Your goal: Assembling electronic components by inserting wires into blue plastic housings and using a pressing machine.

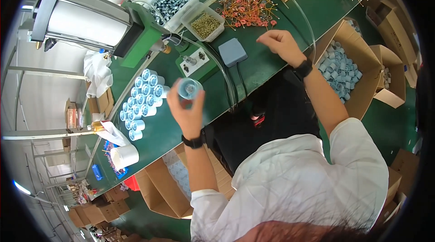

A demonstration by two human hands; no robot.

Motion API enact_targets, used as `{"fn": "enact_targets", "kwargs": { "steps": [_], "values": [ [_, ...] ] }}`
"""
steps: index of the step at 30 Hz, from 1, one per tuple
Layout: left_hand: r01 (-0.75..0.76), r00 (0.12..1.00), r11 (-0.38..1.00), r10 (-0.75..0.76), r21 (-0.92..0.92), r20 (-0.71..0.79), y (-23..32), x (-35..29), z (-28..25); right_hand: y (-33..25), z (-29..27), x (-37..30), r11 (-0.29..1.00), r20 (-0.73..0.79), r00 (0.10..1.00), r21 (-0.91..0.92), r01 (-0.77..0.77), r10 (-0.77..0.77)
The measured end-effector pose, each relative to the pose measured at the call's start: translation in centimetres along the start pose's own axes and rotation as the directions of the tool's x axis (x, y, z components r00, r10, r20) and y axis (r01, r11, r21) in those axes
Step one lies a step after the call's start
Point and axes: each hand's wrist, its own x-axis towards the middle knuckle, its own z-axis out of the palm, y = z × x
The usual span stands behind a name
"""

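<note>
My left hand [186,114] grips a small light blue cylindrical cap [189,89] between thumb and fingers, its round face up, in front of the press fixture [195,61]. Just left of it, similar blue and white cylinders [141,99] stand in close rows on the green table [158,141]. My right hand [285,46] hovers over the table's near edge, to the right of a grey-blue square box with a cable [233,52]. Its fingers are bent together, and anything pinched in them is hidden.
A green press with a white cylinder [90,22] rises at left. Behind are tubs of metal parts [171,2] and brass pieces [206,25], plus a pile of orange wired parts [247,6]. A carton of blue rings [339,70] stands right, an open carton [163,183] below the table.
</note>
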Motion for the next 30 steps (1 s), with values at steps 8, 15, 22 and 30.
{"fn": "enact_targets", "kwargs": {
  "steps": [8,15,22,30],
  "values": [
    [0.509,0.829,0.628,-0.541,-0.589,0.14,-5.2,9.6,0.3,2.0,-0.4,0.0,0.994,-0.037,0.999,-0.103,-0.033,0.03],
    [0.554,0.813,0.527,-0.509,-0.644,0.283,-6.0,10.4,1.2,2.2,-0.1,0.2,0.997,-0.042,0.999,-0.067,0.031,-0.034],
    [0.52,0.84,0.577,-0.479,-0.63,0.254,-5.5,10.1,1.4,2.2,-0.6,0.0,0.995,0.012,1.0,-0.104,-0.002,0.004],
    [0.303,0.95,0.849,-0.304,-0.432,0.069,-4.3,9.7,2.6,2.6,-0.6,-0.1,0.997,0.014,1.0,-0.079,-0.017,0.018]
  ]
}}
